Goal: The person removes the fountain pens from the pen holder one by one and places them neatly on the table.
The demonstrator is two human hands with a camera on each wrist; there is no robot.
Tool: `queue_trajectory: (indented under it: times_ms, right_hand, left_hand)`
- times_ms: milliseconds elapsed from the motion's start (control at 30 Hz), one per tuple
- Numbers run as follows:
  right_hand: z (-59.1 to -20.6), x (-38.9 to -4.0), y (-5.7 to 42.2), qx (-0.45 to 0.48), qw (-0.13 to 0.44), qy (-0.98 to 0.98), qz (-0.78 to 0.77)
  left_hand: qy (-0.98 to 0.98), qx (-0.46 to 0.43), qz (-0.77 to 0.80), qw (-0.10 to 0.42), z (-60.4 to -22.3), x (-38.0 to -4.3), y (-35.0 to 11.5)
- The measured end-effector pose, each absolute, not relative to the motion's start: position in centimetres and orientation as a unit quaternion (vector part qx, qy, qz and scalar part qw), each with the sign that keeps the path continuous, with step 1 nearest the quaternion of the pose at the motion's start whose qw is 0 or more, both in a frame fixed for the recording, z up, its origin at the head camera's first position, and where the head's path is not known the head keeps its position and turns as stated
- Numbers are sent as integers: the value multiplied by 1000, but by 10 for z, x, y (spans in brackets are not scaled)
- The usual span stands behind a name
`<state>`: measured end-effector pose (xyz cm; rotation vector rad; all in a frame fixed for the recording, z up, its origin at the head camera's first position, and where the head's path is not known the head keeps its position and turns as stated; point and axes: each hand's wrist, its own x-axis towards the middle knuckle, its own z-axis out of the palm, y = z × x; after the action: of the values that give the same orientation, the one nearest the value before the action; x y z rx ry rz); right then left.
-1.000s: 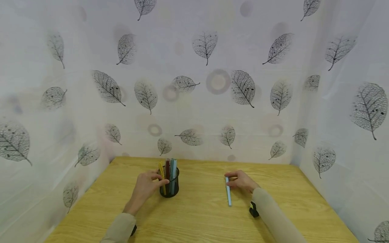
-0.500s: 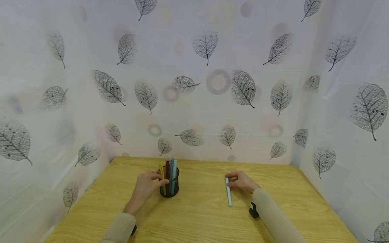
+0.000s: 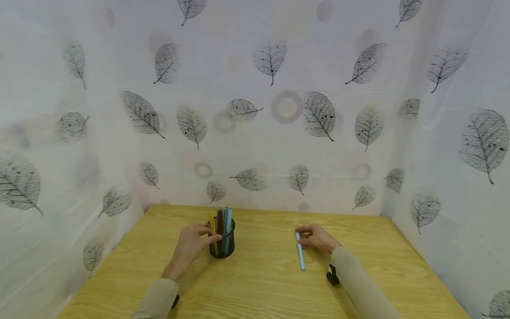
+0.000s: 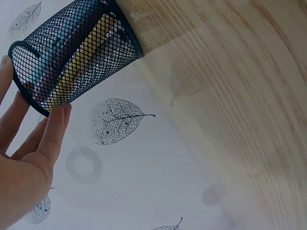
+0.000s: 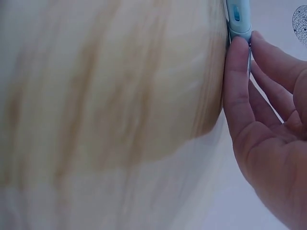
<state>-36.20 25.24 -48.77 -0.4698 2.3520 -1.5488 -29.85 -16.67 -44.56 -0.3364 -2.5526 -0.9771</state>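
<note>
Pen [image 3: 300, 260] lies along the table [image 3: 259, 277], right of centre, well apart from cup [image 3: 223, 249]. Right hand [image 3: 317, 238] pinches its far end, fingers narrow; in the wrist view, contact is fingertips only, close to a slot [image 5: 236, 13]. Can't tell if the near end is fully down. Left hand [image 3: 190, 243] holds cup near its top, thumb on the near side, fingers on the left. Cup is upright, with yellow pen [image 3: 211, 220], red pen [image 3: 220, 222] and blue ones [image 3: 229, 216] inside; exact count unclear.

Step looks like a two-sided hold: pen right, cup left. Left grip wants to be light but steady: mesh is probably light and could tip if bumped. Thumb should clear the pens inside. Right pinch is at one end, so pen may droop or swivel off the table; mid-length would balance better. If lifting, go straight up, no dragging. Slack pinch could let it roll.
</note>
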Motion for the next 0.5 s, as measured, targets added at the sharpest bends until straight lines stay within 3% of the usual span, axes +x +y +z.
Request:
queue_trajectory:
  times_ms: [500]
  right_hand:
    - [-486,-361,254,-141,158,803,-557]
  left_hand:
    - [-911,-123,-343,192,-446,-302,-168]
